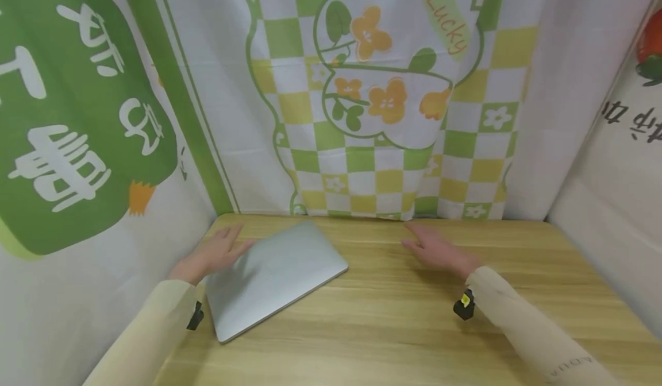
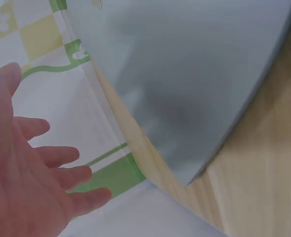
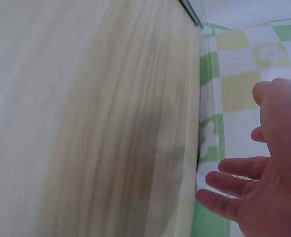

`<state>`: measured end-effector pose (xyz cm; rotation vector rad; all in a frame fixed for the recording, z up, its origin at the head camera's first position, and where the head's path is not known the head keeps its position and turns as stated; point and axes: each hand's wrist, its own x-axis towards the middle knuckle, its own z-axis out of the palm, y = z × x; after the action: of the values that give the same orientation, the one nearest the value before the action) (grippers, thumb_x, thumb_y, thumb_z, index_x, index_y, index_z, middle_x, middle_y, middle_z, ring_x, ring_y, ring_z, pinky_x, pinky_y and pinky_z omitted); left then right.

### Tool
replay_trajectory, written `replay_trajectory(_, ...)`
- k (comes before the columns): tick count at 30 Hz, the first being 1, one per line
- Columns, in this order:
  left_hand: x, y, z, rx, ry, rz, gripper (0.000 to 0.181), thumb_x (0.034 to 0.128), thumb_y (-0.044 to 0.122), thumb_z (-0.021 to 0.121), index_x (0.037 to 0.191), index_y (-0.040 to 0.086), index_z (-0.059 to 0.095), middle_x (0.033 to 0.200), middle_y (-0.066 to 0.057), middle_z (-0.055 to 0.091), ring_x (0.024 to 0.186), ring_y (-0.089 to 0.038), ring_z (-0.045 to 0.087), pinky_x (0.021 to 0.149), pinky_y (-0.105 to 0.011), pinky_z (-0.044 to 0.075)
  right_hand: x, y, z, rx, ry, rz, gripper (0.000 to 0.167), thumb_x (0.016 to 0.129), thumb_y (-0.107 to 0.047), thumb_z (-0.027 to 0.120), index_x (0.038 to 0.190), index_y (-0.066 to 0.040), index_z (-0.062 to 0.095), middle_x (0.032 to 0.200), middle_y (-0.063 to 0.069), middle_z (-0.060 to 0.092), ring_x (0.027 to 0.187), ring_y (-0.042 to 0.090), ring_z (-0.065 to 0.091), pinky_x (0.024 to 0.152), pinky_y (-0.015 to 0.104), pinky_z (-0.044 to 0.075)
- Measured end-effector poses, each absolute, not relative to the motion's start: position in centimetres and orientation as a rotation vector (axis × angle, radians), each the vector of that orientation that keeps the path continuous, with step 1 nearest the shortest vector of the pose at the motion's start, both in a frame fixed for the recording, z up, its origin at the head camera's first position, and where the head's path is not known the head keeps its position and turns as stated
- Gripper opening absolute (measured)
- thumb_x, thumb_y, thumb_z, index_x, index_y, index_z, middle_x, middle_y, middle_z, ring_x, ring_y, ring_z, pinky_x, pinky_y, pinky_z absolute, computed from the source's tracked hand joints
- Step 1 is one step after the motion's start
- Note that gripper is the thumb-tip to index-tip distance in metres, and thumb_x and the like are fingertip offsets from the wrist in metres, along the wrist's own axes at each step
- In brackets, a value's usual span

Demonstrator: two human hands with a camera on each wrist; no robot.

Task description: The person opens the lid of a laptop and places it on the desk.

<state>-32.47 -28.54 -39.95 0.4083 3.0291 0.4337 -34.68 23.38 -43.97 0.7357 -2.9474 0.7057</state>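
Note:
A closed silver laptop (image 1: pixel 279 277) lies at an angle on the left half of the wooden table. Over its left edge hovers my left hand (image 1: pixel 214 254), fingers spread and holding nothing. In the left wrist view that hand (image 2: pixel 36 168) appears apart from the laptop (image 2: pixel 185 74), which carries a soft shadow. My right hand (image 1: pixel 437 249) is above the table to the right of the laptop, its fingers extended and nothing in its grasp. The right wrist view shows the same hand (image 3: pixel 269 173) with separated fingers; a corner of the laptop (image 3: pixel 192 11) peeks in at the top.
The wood-grain table (image 1: pixel 383 328) ends at a back curtain (image 1: pixel 357 173) with green and yellow checks. A green-and-white printed cloth (image 1: pixel 129 213) hangs at the left, and a white cloth (image 1: pixel 610 202) at the right. Both wrists carry small black devices (image 1: pixel 464 305).

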Motion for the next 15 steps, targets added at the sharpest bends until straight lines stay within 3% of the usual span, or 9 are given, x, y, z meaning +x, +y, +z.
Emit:
replay_trajectory(5,-31.6,-29.3,-40.6,0.368,2.995,0.497,0.080,0.1032,0.053,0.034,0.152,-0.009,0.018,0.153,-0.042,0.017,0.141,-0.058,0.018,0.115,-0.069,0.020,-35.0,21.8,-44.8,0.756,-2.965,0.768,0.061,0.105,-0.037,0.043,0.150,0.004,0.031,0.150,0.029,0.041,0.128,0.042,0.053,0.112,0.057,0.038)
replay_trajectory(15,-29.7,-30.8,-41.8,0.348,3.037,0.534,0.077,0.1035,0.047,0.039,0.148,-0.014,0.023,0.150,-0.042,0.024,0.137,-0.060,0.025,0.113,-0.069,0.025,-34.7,18.0,-45.5,0.804,-2.913,0.967,0.057,0.104,-0.029,0.048,0.148,0.003,0.034,0.146,0.028,0.046,0.128,0.042,0.053,0.109,0.055,0.043)
